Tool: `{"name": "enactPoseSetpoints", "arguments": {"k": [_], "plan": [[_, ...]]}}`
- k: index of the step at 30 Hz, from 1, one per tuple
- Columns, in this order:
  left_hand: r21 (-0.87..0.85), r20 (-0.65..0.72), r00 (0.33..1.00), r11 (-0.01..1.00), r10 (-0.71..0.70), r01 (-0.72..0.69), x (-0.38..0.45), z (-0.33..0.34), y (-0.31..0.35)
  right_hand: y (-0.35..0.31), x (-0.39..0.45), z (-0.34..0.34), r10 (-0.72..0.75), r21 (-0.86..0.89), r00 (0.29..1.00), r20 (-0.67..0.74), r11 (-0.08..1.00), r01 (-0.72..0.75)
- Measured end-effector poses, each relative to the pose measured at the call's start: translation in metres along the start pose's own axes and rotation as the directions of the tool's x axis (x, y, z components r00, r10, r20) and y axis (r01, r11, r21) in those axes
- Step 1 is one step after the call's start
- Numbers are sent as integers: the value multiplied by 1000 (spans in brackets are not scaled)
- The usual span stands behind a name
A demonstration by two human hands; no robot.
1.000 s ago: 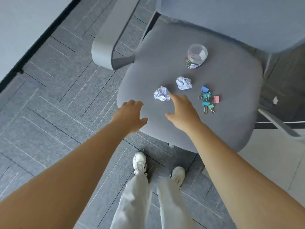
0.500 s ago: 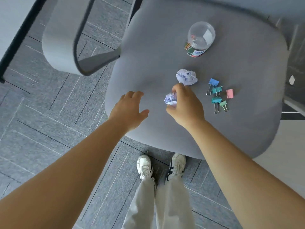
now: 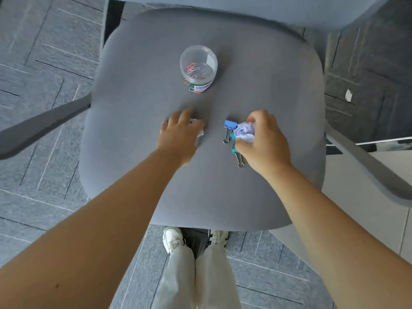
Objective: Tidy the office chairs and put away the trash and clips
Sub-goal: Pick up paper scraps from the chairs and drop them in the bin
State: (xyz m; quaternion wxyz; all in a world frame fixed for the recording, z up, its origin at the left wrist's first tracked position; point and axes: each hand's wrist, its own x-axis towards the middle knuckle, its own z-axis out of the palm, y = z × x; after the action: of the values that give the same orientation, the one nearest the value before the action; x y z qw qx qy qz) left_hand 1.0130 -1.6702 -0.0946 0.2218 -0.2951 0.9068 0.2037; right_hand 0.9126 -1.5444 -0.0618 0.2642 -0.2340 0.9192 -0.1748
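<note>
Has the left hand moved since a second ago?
Yes. The left hand has gone forward from the seat's front edge toward the clip jar, landing on a paper ball.

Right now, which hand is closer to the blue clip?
Right. The right hand, gripping a paper ball, sits just beside the blue clip, nearly touching it. The left hand rests over another paper ball, farther off across bare seat.

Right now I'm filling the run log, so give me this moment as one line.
right hand: holds crumpled white paper ball | left hand: over second paper ball | clear plastic clip tub: upright on grey chair seat
</note>
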Motion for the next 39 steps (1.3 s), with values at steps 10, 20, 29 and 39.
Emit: {"name": "enactPoseSetpoints", "arguments": {"k": [10, 20, 29, 39], "plan": [[-205, -193, 981, 976, 29, -70, -49, -67, 12, -36, -25, -47, -81, 14, 996, -44, 997, 81], [-57, -300, 914, 951, 274, -303, -151, -185, 71, -74, -131, -171, -89, 20, 967, -240, 995, 96], [151, -315, 751, 812, 580, -564, -243, -218, 167, -35, -265, -257, 21, -2, 895, -447, 1000, -25], [157, -123, 516, 530, 848, -833, -371, -164, 291, 70, -459, -283, 401, 190, 701, -590, 912, -363]]}}
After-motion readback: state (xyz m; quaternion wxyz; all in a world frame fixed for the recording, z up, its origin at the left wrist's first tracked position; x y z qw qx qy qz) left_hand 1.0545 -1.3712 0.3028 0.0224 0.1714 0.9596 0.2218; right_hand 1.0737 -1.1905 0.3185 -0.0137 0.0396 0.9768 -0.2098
